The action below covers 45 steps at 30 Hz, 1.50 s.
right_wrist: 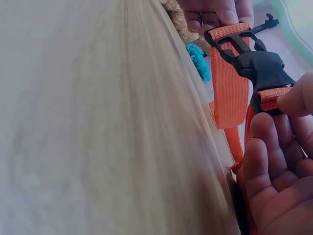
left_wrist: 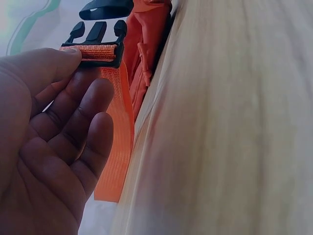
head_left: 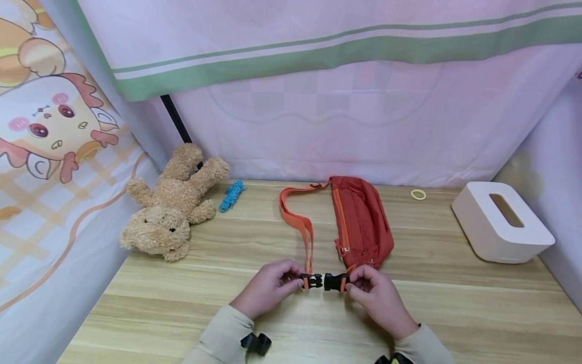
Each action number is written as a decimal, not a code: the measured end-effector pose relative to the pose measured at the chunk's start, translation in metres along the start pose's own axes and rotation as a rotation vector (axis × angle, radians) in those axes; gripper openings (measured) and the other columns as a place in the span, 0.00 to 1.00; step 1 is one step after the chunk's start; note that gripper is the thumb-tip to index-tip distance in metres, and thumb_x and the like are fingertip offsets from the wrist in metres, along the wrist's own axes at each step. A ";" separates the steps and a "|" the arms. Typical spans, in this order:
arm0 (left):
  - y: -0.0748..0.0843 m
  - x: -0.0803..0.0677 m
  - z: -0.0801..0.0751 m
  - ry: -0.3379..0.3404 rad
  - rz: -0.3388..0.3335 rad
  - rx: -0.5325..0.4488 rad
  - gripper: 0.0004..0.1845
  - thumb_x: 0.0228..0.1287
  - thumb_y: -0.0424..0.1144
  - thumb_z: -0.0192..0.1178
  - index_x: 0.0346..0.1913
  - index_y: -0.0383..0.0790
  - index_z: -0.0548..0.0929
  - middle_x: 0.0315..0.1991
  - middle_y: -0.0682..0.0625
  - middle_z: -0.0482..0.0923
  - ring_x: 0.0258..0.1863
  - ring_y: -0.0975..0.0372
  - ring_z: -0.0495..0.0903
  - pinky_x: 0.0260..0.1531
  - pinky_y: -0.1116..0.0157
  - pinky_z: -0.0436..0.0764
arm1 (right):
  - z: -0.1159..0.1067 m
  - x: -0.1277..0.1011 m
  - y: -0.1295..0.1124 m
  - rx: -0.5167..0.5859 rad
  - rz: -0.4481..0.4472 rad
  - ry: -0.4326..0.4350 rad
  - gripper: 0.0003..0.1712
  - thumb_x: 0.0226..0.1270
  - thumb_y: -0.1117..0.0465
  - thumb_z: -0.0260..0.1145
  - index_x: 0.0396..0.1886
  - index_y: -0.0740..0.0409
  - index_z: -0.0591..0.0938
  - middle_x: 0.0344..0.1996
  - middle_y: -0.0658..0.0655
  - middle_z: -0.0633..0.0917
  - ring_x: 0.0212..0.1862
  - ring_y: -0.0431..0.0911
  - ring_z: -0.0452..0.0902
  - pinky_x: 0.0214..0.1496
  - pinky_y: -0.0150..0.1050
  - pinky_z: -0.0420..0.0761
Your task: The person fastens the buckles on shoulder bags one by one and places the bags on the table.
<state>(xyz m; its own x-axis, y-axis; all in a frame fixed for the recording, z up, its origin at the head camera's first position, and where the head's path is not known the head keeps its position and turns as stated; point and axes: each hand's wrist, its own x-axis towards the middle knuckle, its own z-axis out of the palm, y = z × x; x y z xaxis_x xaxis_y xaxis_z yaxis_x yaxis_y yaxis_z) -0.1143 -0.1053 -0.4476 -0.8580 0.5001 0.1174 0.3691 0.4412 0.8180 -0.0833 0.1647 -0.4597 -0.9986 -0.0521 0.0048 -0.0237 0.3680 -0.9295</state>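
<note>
A red waist bag (head_left: 364, 217) with an orange strap (head_left: 295, 218) lies on the wooden table. My left hand (head_left: 271, 287) pinches the black pronged buckle half (head_left: 312, 281) where the orange webbing loops through it. Opposite, my right hand (head_left: 379, 298) pinches the black socket half (head_left: 335, 282) by its strap end. In the head view a small gap parts the two halves, prongs facing the socket. The left wrist view shows the prongs (left_wrist: 95, 32) with the socket (left_wrist: 106, 9) just beyond them. Both halves are held in front of the bag's near end.
A teddy bear (head_left: 170, 202) lies at the left, beside a blue yarn-like bundle (head_left: 232, 195). A pale yellow ring (head_left: 418, 194) lies at the back right, left of a white tissue box (head_left: 502, 222). A pink and green curtain (head_left: 318, 126) hangs behind the table.
</note>
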 end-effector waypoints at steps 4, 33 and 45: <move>0.002 0.001 0.002 -0.008 -0.014 0.010 0.05 0.68 0.37 0.65 0.44 0.48 0.84 0.38 0.62 0.81 0.38 0.69 0.79 0.42 0.68 0.82 | 0.001 0.000 -0.001 -0.016 0.012 0.011 0.09 0.56 0.73 0.69 0.31 0.56 0.79 0.31 0.53 0.82 0.30 0.42 0.73 0.31 0.32 0.76; 0.000 0.012 0.010 -0.031 -0.020 -0.017 0.06 0.70 0.37 0.63 0.47 0.49 0.85 0.40 0.61 0.81 0.40 0.69 0.80 0.43 0.68 0.82 | 0.006 0.002 0.009 0.114 0.013 0.031 0.09 0.57 0.77 0.68 0.33 0.62 0.80 0.37 0.56 0.83 0.36 0.40 0.78 0.40 0.31 0.81; -0.001 0.013 0.015 -0.038 -0.033 -0.045 0.06 0.69 0.37 0.64 0.46 0.49 0.84 0.38 0.60 0.81 0.39 0.69 0.80 0.43 0.68 0.82 | 0.006 0.002 0.010 0.141 0.013 0.037 0.10 0.56 0.78 0.67 0.34 0.63 0.81 0.38 0.57 0.84 0.38 0.41 0.79 0.42 0.31 0.81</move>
<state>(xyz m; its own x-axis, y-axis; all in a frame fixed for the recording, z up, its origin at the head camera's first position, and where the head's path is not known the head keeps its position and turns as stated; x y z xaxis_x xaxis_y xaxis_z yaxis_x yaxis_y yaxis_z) -0.1204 -0.0882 -0.4554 -0.8548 0.5144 0.0693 0.3238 0.4242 0.8457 -0.0852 0.1624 -0.4714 -0.9999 -0.0126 0.0037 -0.0066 0.2338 -0.9723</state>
